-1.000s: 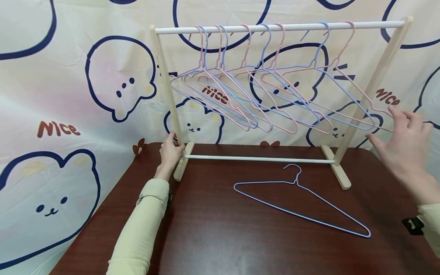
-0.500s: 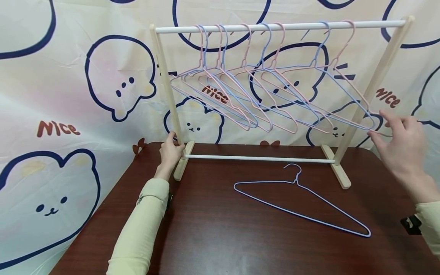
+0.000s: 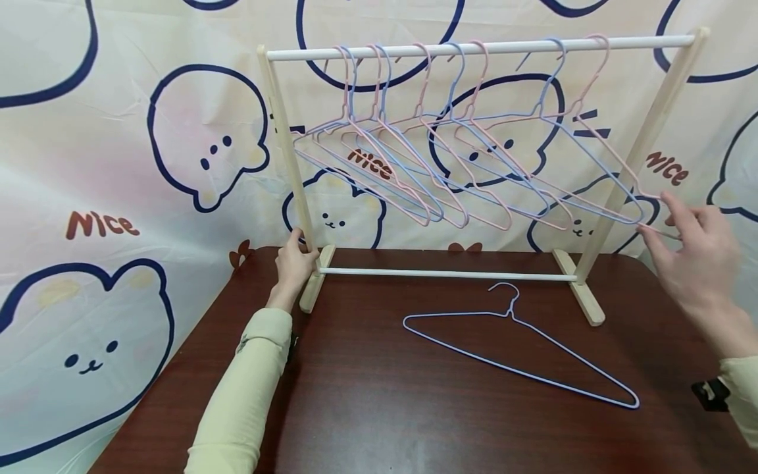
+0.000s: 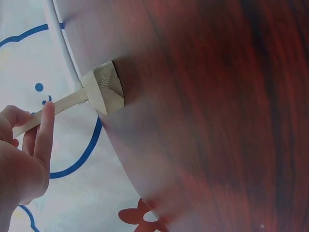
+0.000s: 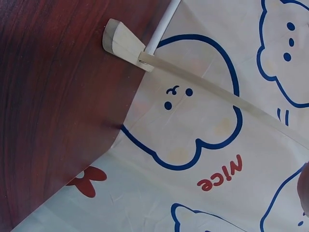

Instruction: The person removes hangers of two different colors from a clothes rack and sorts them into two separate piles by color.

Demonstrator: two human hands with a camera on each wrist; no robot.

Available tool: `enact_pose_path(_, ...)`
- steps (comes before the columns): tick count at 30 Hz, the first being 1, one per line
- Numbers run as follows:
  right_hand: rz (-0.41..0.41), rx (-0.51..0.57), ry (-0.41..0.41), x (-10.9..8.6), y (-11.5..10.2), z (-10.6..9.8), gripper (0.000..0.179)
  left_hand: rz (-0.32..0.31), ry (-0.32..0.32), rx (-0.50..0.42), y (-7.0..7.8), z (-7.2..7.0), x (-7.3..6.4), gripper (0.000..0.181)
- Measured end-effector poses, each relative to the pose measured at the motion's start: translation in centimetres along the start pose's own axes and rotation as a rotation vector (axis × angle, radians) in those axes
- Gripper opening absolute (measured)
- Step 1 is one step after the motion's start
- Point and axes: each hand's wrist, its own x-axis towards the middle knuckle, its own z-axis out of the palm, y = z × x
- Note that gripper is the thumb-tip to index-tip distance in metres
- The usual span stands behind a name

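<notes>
My left hand grips the left wooden post of a hanger rack just above its foot. In the left wrist view, the fingers of that hand wrap the post beside the wooden foot block. At the right, my right hand holds the outer corner of the rightmost pink hanger between thumb and forefinger. This hanger still hooks over the white top rail. Only a sliver of a right fingertip enters the right wrist view.
Several pink and blue hangers hang along the rail, including a blue hanger just left of the held one. Another blue hanger lies flat on the dark wooden table. A printed cloth hangs behind; the right post stands near my right hand.
My right hand has shifted a little left, and its thumb and forefinger have drawn closer around the pink hanger's corner. The left hand stays put on the post.
</notes>
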Motion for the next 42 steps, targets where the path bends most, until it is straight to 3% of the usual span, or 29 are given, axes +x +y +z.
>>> enact_pose_path(15, 0.119, 0.059, 0.132, -0.5, 0.0, -0.5, 0.050, -0.006, 0.002, 0.012, 0.0, 0.0, 0.1, 0.027)
enact_pose_path(22, 0.148, 0.102, 0.090, -1.5, -0.5, -1.1, 0.056, -0.001, 0.010, 0.013, -0.1, 0.0, 0.1, 0.028)
enact_pose_path(26, 0.138, 0.118, 0.111, -2.4, -0.7, -1.2, 0.051, 0.002, 0.016, 0.018, -0.2, 0.1, 0.1, 0.028)
enact_pose_path(30, 0.136, 0.120, 0.115, -3.4, -0.9, -1.1, 0.059, -0.004, 0.012, 0.017, -0.2, 0.2, 0.1, 0.028)
enact_pose_path(42, 0.194, 0.192, 0.044, -6.0, -1.8, -1.0, 0.048, -0.006, 0.011, 0.019, -0.1, 0.1, 0.1, 0.028)
